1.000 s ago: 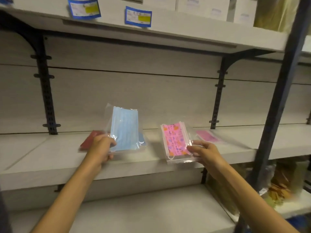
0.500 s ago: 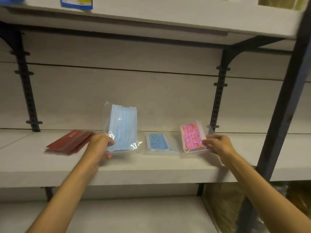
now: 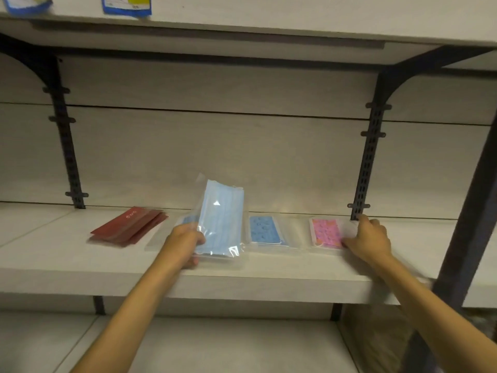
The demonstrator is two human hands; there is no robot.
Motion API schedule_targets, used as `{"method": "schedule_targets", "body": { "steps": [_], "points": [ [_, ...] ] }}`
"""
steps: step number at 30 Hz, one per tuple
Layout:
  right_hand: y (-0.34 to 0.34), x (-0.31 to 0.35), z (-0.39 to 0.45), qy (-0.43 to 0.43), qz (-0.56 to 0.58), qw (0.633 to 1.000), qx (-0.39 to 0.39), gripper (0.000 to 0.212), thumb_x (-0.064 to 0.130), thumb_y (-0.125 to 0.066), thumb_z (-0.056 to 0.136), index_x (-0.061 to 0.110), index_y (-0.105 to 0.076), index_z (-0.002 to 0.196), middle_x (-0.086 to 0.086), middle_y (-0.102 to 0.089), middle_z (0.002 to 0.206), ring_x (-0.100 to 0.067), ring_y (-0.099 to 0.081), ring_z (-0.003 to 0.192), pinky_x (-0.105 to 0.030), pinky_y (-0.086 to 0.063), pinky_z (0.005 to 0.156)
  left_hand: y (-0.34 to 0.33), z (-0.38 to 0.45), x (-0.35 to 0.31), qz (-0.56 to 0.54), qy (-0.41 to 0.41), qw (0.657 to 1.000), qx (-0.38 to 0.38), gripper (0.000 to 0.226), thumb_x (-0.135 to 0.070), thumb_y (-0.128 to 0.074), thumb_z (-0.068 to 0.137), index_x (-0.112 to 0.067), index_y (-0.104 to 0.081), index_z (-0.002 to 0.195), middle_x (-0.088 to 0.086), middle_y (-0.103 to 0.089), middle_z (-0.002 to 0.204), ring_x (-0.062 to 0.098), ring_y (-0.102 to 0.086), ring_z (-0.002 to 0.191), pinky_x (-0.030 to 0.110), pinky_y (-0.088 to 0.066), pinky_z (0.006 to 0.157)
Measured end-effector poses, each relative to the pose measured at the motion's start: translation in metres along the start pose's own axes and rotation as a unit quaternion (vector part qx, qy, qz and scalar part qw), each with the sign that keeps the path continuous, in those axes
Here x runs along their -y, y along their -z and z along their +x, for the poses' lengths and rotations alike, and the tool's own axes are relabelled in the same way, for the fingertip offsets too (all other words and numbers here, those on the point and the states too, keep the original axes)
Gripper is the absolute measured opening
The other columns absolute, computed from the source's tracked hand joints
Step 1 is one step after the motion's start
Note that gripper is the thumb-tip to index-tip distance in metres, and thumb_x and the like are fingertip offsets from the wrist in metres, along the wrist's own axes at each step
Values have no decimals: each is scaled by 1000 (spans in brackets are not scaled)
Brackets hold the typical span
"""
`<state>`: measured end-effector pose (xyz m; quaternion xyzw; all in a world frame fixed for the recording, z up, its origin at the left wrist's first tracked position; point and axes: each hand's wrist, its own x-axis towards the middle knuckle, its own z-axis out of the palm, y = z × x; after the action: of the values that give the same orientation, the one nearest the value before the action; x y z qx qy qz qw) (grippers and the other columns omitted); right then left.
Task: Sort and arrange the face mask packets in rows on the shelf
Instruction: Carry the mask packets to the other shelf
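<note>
My left hand (image 3: 185, 242) grips a clear packet of plain light-blue masks (image 3: 220, 219), held tilted upright above the middle shelf (image 3: 80, 262). My right hand (image 3: 368, 238) holds the right edge of a pink patterned mask packet (image 3: 324, 232) that lies flat on the shelf. Between them lies a blue patterned mask packet (image 3: 263, 229). A stack of dark red packets (image 3: 129, 226) sits at the left. Behind my left hand another clear packet with blue masks (image 3: 185, 220) lies mostly hidden.
Black slotted uprights (image 3: 367, 162) (image 3: 64, 135) with brackets run up the pale back panel. An upper shelf with blue-and-yellow price tags (image 3: 126, 5) overhangs. A dark post (image 3: 468, 211) stands at the right. A lower shelf (image 3: 215, 345) lies beneath.
My right hand has lowered the pink packet flat onto the shelf, right of the blue patterned one. My left hand still holds the light-blue packet up, now tilted rightwards. The view shifted left.
</note>
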<state>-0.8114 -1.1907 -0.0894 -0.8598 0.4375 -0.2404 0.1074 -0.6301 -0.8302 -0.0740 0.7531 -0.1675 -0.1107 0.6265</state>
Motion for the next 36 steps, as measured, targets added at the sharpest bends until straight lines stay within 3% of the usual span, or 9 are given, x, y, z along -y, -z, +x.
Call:
{"method": "schedule_targets", "body": {
  "steps": [3, 6, 13, 21, 24, 26, 29, 32, 36],
  "points": [
    [1, 3, 1, 51, -67, 996, 6, 44, 30, -69, 87, 23, -59, 130, -12, -52, 136, -36, -46, 124, -47, -45, 96, -4, -2, 1, 18, 4, 999, 41, 36, -7, -54, 84, -20, -64, 116, 12, -66, 107, 30, -62, 76, 28, -45, 48],
    [0, 5, -1, 77, -93, 991, 50, 22, 24, -57, 93, 29, -72, 108, -4, -65, 122, -29, -56, 111, -44, -49, 92, -5, -6, 0, 16, -3, 998, 55, 31, -6, -53, 86, -18, -65, 112, 11, -65, 106, 28, -57, 74, 28, -43, 47],
    [2, 46, -13, 144, -75, 986, -42, 34, 19, -64, 86, 20, -68, 120, -8, -68, 115, -29, -63, 101, -39, -53, 84, 27, -9, -9, 7, -18, 1000, 8, 19, -6, -55, 85, -12, -65, 100, 8, -65, 93, 23, -58, 72, 30, -46, 55],
    [-15, 163, -62, 238, -3, 970, -49, 32, 25, -59, 92, 19, -65, 123, -7, -67, 116, -30, -62, 103, -38, -50, 83, 121, 6, -17, 1, -32, 999, -29, 17, -3, -55, 89, -14, -60, 102, 7, -61, 99, 24, -60, 82, 25, -49, 50],
    [-26, 213, -87, 256, 12, 965, -46, 32, 26, -58, 93, 19, -64, 123, -6, -66, 117, -29, -62, 103, -38, -49, 84, 168, 21, -8, -25, -42, 998, -27, 18, 2, -52, 92, -14, -57, 98, 7, -60, 96, 24, -58, 73, 23, -45, 48],
    [-36, 246, -105, 256, 17, 965, -46, 32, 25, -58, 93, 20, -64, 123, -6, -65, 118, -28, -63, 103, -37, -49, 85, 201, 33, 1, -19, -48, 999, -15, 22, 1, -51, 94, -14, -56, 109, 6, -60, 100, 24, -57, 72, 26, -45, 55],
    [-51, 294, -129, 252, 23, 966, -46, 31, 25, -58, 92, 20, -65, 123, -5, -65, 118, -26, -64, 101, -36, -50, 83, 249, 55, 15, 7, -59, 998, 5, 23, -1, -50, 97, -16, -53, 114, 3, -57, 93, 19, -54, 63, 21, -41, 49],
    [-66, 338, -149, 248, 15, 968, -43, 32, 25, -59, 92, 18, -65, 123, -4, -66, 118, -26, -64, 99, -35, -49, 83, 289, 83, 29, 56, -65, 996, -13, 12, -4, -51, 97, -15, -51, 99, 8, -54, 88, 17, -53, 55, 23, -37, 44],
    [-82, 382, -170, 241, -7, 969, -43, 34, 28, -59, 89, 21, -65, 122, -4, -68, 114, -26, -65, 95, -36, -50, 84, 323, 117, 47, 163, -41, 984, -55, 14, -9, -51, 92, -14, -58, 103, 9, -66, 100, 26, -65, 78, 32, -51, 64]
  ]
}}
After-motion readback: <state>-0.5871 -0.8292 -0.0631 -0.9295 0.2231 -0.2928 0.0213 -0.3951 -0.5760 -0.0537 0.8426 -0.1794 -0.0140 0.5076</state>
